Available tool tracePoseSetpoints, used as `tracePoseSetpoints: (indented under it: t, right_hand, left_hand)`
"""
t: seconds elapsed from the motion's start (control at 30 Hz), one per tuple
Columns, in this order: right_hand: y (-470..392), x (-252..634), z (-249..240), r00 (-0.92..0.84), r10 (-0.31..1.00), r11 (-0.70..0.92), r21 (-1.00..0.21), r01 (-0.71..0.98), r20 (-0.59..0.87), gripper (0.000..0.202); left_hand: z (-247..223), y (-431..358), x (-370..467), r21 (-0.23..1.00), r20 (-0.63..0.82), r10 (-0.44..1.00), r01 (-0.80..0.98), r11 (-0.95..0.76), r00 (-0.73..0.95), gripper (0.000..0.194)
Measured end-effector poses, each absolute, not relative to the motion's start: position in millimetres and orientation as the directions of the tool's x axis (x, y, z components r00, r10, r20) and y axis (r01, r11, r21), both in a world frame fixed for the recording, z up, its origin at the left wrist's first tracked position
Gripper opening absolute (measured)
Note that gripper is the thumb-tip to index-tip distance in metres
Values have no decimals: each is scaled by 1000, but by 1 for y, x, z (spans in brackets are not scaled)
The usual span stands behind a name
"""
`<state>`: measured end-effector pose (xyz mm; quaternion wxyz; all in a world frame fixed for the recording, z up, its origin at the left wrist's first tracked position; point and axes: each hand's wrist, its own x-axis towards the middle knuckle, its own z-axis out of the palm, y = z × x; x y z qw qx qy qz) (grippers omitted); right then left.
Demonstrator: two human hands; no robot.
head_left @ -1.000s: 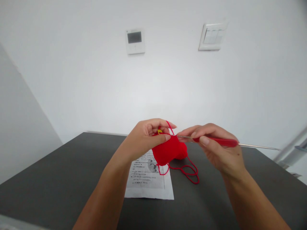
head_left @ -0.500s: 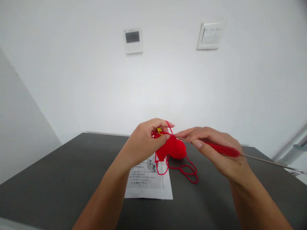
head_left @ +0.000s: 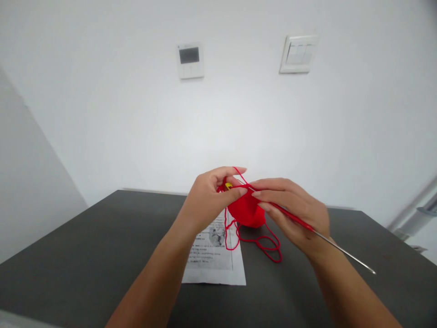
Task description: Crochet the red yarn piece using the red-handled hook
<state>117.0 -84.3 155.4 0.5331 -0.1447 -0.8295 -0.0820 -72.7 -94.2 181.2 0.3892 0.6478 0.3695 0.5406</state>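
Between thumb and fingers, my left hand (head_left: 213, 193) pinches a piece of red crochet work (head_left: 243, 196). A strand of red yarn (head_left: 240, 174) runs over its raised index finger. Close to the held edge sits a yellow stitch marker (head_left: 228, 186). My right hand (head_left: 293, 205) is closed around a crochet hook (head_left: 293, 217) with a red grip, its bare metal end pointing down to the right. The hook's tip meets the work by my left thumb and is partly hidden. Behind the work, a red yarn mass (head_left: 251, 217) blends with it in colour.
A printed sheet (head_left: 218, 275) lies on the dark table (head_left: 280, 296) under the work. Loops of loose yarn (head_left: 269, 248) trail to the right of it. On the white wall behind are a small display panel (head_left: 190, 68) and a switch plate (head_left: 298, 54).
My right hand has turned and come closer to my left, so the hook's rear end has swung down and left. The crochet work has shifted slightly right, covering more of the yarn mass.
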Motion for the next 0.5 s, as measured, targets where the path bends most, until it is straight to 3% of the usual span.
tracePoseSetpoints:
  t: [0.13,0.27,0.37,0.5]
  right_hand:
    - [-78,115,150,-347,-16,937,135,321,938,33]
    - [-70,105,138,-234,-84,893,177,414,969,38]
    - [-64,99,132,-203,-47,864,142,484,978,36]
    - [-67,97,137,-260,76,873,61,483,963,25]
  left_hand:
    - [177,-85,-65,940,283,919,-268,-209,274,40]
    - [171,-82,-55,911,306,920,-355,-210,243,41]
    - [167,-80,-54,917,377,917,-198,-348,134,45]
    - [166,-73,-62,844,503,862,175,-506,68,41]
